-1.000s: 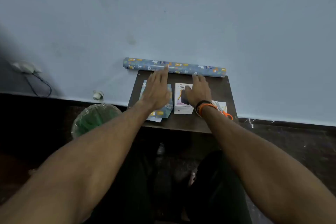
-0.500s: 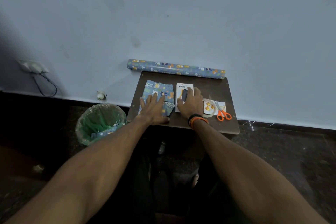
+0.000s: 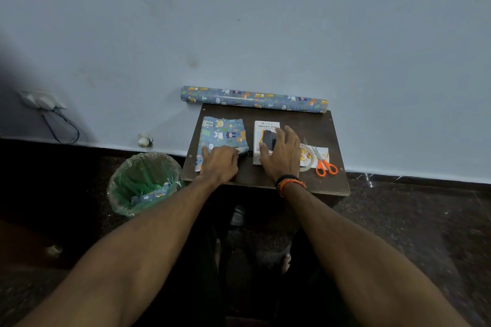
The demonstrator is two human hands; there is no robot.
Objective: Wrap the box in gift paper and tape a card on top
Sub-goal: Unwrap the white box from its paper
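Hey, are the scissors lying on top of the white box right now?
No, the scissors lie on the table to the right of the box, apart from it.
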